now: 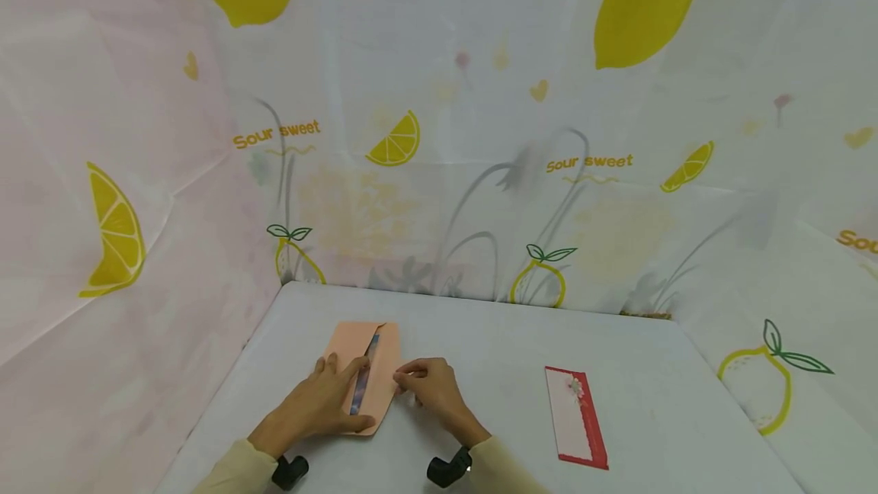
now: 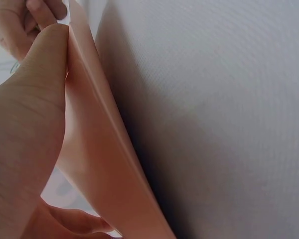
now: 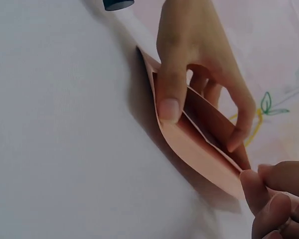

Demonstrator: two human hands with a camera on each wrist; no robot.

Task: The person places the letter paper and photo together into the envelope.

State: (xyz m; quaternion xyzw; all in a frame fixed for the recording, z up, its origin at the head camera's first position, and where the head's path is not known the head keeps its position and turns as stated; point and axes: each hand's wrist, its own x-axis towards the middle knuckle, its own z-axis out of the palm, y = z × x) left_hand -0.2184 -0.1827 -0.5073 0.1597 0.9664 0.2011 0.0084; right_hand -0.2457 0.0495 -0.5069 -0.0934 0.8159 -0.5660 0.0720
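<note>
A peach paper envelope [image 1: 386, 372] lies on the left half of the table, its opening gaping lengthwise. Inside the slit shows a narrow strip of something printed blue and purple [image 1: 363, 376]. My left hand [image 1: 315, 402] rests on the envelope with fingers spread, its thumb pressing the flap near the close end. At the envelope's right edge, my right hand [image 1: 434, 391] pinches the flap's rim between thumb and forefinger; its other fingers are curled. In the right wrist view, the flap [image 3: 204, 162] stands raised between the left thumb and the right fingertips.
A red and pale pink card [image 1: 571, 418] with a flower decoration lies to the right on the white table [image 1: 494, 372]. Lemon-printed sheets [image 1: 439, 212] hang behind and beside the table. Each wrist wears a black camera [image 1: 449, 468].
</note>
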